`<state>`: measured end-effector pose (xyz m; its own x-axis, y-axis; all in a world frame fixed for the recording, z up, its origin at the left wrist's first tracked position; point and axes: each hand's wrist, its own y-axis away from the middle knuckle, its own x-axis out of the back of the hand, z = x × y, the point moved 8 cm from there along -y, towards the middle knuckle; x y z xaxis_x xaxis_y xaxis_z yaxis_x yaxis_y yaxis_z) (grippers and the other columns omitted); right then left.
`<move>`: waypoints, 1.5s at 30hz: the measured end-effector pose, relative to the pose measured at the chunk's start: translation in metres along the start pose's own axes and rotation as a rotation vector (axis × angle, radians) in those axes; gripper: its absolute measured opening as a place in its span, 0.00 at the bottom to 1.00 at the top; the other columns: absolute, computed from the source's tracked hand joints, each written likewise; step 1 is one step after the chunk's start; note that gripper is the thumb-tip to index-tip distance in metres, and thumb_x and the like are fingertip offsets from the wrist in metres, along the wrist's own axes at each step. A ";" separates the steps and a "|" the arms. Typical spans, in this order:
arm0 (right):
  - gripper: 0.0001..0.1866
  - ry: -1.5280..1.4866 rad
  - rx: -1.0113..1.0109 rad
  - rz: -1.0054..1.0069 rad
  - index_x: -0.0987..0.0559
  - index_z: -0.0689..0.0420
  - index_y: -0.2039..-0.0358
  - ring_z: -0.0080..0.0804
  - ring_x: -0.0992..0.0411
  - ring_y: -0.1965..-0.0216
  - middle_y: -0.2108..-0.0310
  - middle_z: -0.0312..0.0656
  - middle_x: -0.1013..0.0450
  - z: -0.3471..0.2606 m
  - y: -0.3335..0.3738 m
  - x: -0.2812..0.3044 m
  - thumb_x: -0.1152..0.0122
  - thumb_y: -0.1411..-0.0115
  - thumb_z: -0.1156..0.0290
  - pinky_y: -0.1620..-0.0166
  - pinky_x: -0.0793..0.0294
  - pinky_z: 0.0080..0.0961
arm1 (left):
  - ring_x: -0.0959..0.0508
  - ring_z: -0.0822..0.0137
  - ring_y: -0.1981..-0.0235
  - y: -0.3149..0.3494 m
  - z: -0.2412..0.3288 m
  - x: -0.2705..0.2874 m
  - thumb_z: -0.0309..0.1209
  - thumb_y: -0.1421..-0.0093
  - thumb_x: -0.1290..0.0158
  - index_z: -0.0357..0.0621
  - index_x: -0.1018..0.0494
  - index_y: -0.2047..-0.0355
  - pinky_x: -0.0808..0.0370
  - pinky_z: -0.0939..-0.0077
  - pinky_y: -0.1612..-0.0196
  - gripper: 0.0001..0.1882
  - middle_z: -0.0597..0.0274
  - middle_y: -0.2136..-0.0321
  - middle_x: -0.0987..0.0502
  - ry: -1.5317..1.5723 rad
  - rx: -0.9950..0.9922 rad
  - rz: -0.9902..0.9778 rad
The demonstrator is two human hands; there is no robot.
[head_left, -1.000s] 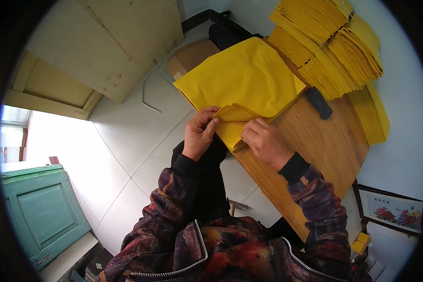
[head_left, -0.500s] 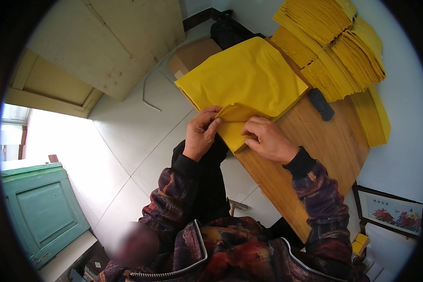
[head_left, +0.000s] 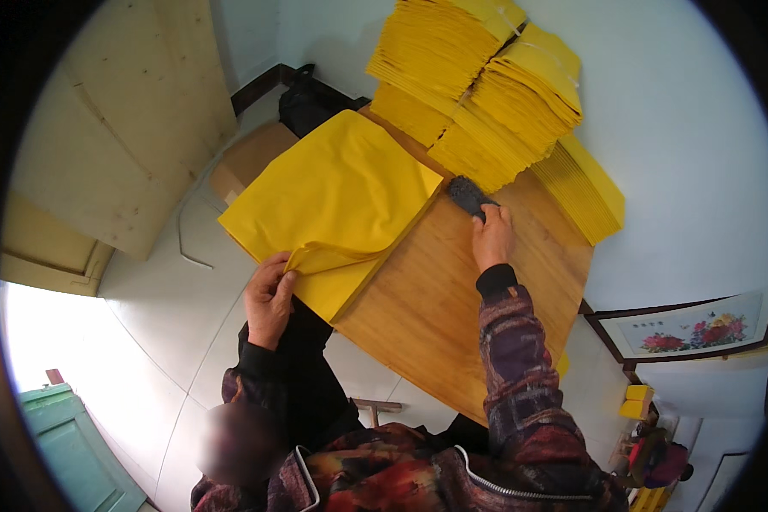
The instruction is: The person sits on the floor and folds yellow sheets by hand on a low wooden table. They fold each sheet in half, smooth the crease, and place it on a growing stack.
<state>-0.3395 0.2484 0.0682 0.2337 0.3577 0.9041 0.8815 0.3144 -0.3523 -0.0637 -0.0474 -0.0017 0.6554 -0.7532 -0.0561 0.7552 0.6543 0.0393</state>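
— Pale walls and a tiled floor surround my wooden desk.

— What crowds it?

— Tied yellow bundles are stacked high along the far side. Beyond the left part I see a brown cardboard box and a black bag, while a framed flower picture stands off to the right.

— Where are your yellow sheets?

— The pile of yellow sheets covers the left part of the desk, set at a slant: one corner points towards me, and its longer side seems to run from near left to far right. My left grip pinches a turned-up edge by that near corner, baring the yellow layer beneath.

— And your other side?

— My right grip is closed over the near end of a dark grey oblong block, between the pile and the bundles. The block's long axis slants, its free end pointing away and leftward, with the bundles just beyond it. I can't tell whether it touches the wood.
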 end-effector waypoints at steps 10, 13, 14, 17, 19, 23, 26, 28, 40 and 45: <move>0.09 -0.004 0.129 -0.169 0.23 0.60 0.65 0.54 0.28 0.62 0.66 0.53 0.25 -0.001 -0.026 0.002 0.41 0.43 0.68 0.61 0.29 0.43 | 0.24 0.68 0.61 0.001 0.006 0.001 0.22 0.41 0.47 0.32 0.24 0.65 0.29 0.79 0.58 0.06 0.57 0.57 0.22 0.004 -0.080 0.013; 0.09 0.029 0.063 -0.258 0.23 0.62 0.65 0.54 0.27 0.63 0.67 0.53 0.25 -0.031 -0.019 0.031 0.43 0.41 0.69 0.61 0.28 0.40 | 0.25 0.69 0.62 0.000 0.012 0.000 0.22 0.41 0.46 0.32 0.25 0.64 0.29 0.80 0.59 0.06 0.58 0.57 0.23 0.030 -0.115 0.000; 0.10 0.058 0.051 -0.282 0.23 0.63 0.65 0.54 0.27 0.63 0.68 0.53 0.25 -0.046 -0.005 0.037 0.43 0.40 0.69 0.61 0.28 0.39 | 0.25 0.69 0.62 0.000 0.011 -0.001 0.22 0.41 0.46 0.32 0.25 0.64 0.29 0.80 0.59 0.06 0.58 0.58 0.23 0.050 -0.104 -0.008; 0.08 -0.391 0.529 -0.329 0.23 0.60 0.64 0.49 0.28 0.61 0.67 0.48 0.26 -0.143 0.066 0.039 0.42 0.42 0.70 0.57 0.28 0.36 | 0.24 0.69 0.61 0.000 0.010 0.000 0.23 0.41 0.46 0.32 0.25 0.64 0.29 0.79 0.58 0.07 0.58 0.57 0.22 -0.002 -0.101 -0.004; 0.08 -0.404 0.806 -0.362 0.22 0.57 0.63 0.44 0.30 0.58 0.62 0.43 0.28 -0.192 0.111 0.032 0.42 0.44 0.71 0.56 0.28 0.35 | 0.24 0.68 0.61 0.000 0.011 0.000 0.23 0.41 0.46 0.32 0.25 0.63 0.29 0.79 0.57 0.07 0.58 0.58 0.22 -0.015 -0.123 -0.010; 0.13 -0.294 0.983 -0.320 0.22 0.55 0.59 0.40 0.32 0.56 0.60 0.38 0.30 -0.226 0.130 0.019 0.42 0.47 0.73 0.56 0.28 0.33 | 0.23 0.66 0.59 0.000 0.013 0.001 0.23 0.41 0.46 0.32 0.25 0.63 0.28 0.78 0.56 0.07 0.57 0.58 0.22 -0.043 -0.145 -0.011; 0.11 -0.309 1.026 -0.325 0.22 0.58 0.62 0.39 0.31 0.60 0.64 0.40 0.30 -0.229 0.126 0.020 0.39 0.48 0.77 0.56 0.28 0.32 | 0.23 0.65 0.58 -0.001 0.013 0.001 0.23 0.41 0.45 0.32 0.24 0.63 0.28 0.77 0.55 0.07 0.56 0.58 0.22 -0.044 -0.149 -0.012; 0.10 -0.343 1.016 -0.369 0.22 0.58 0.64 0.39 0.31 0.61 0.64 0.39 0.30 -0.229 0.122 0.019 0.39 0.49 0.77 0.57 0.29 0.32 | 0.23 0.65 0.58 0.000 0.016 0.000 0.23 0.41 0.45 0.32 0.24 0.63 0.28 0.76 0.55 0.07 0.56 0.58 0.22 -0.056 -0.183 -0.010; 0.05 -0.532 0.931 -0.792 0.24 0.58 0.72 0.44 0.29 0.62 0.69 0.42 0.30 -0.233 0.095 -0.003 0.38 0.47 0.73 0.58 0.29 0.36 | 0.23 0.64 0.58 0.000 0.014 0.000 0.22 0.42 0.46 0.32 0.25 0.64 0.28 0.76 0.54 0.06 0.55 0.58 0.22 -0.050 -0.164 -0.016; 0.04 -0.518 0.924 -0.815 0.24 0.58 0.72 0.45 0.29 0.62 0.69 0.43 0.30 -0.233 0.094 -0.003 0.39 0.47 0.72 0.59 0.29 0.36 | 0.23 0.64 0.58 0.000 0.016 0.000 0.22 0.41 0.45 0.32 0.24 0.64 0.28 0.76 0.54 0.06 0.55 0.58 0.22 -0.053 -0.168 -0.020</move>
<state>-0.1622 0.0718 0.0884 -0.5858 0.0102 0.8104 0.0470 0.9987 0.0214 -0.0638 -0.0481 0.0140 0.6431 -0.7658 -0.0027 0.7592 0.6380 -0.1288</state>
